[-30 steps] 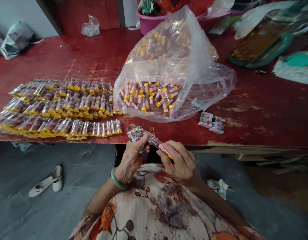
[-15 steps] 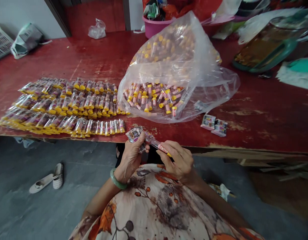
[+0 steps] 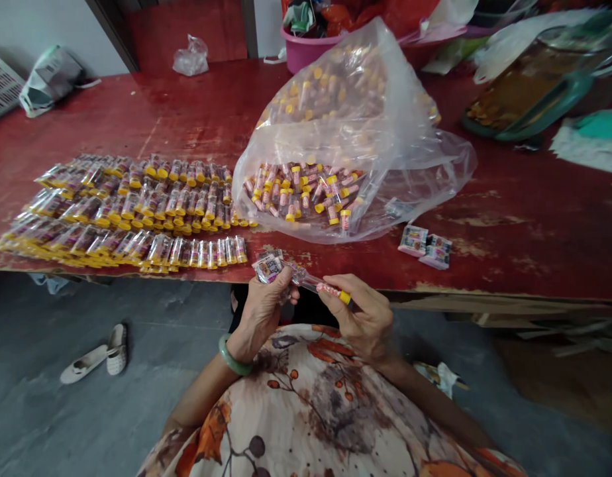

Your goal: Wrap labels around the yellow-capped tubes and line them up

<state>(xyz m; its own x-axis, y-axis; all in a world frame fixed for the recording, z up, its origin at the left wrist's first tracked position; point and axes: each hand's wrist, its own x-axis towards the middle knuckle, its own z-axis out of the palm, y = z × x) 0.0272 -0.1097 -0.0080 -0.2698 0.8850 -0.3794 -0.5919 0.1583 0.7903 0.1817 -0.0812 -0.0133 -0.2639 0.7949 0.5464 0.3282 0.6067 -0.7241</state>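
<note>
My left hand (image 3: 266, 301) is closed on small printed clear packets (image 3: 267, 267), its thumb pressed on top of them. In my right hand (image 3: 365, 318), thumb and fingers pinch a small clear tube (image 3: 330, 290) with a yellow cap and pink-and-white content. The tube slants between the two hands, cap toward the right. Its far end meets crumpled clear film by my left fingers; whether it is inside the film I cannot tell. Finished-looking rows of similar yellow-capped tubes (image 3: 157, 205) lie to the left. Two printed packets (image 3: 425, 246) rest on the table at right.
A large clear plastic bag (image 3: 410, 159) full of loose yellow-capped tubes (image 3: 306, 189) lies open on the red table (image 3: 524, 252). Behind it stands a pink basin (image 3: 306, 54). A jug of brown liquid (image 3: 524, 93) is at the back right. White shoes (image 3: 95, 358) lie on the floor.
My right hand has shifted slightly right and up with the tube, so its yellow cap and content show more. My left hand stays in nearly the same place, still gripping the packets.
</note>
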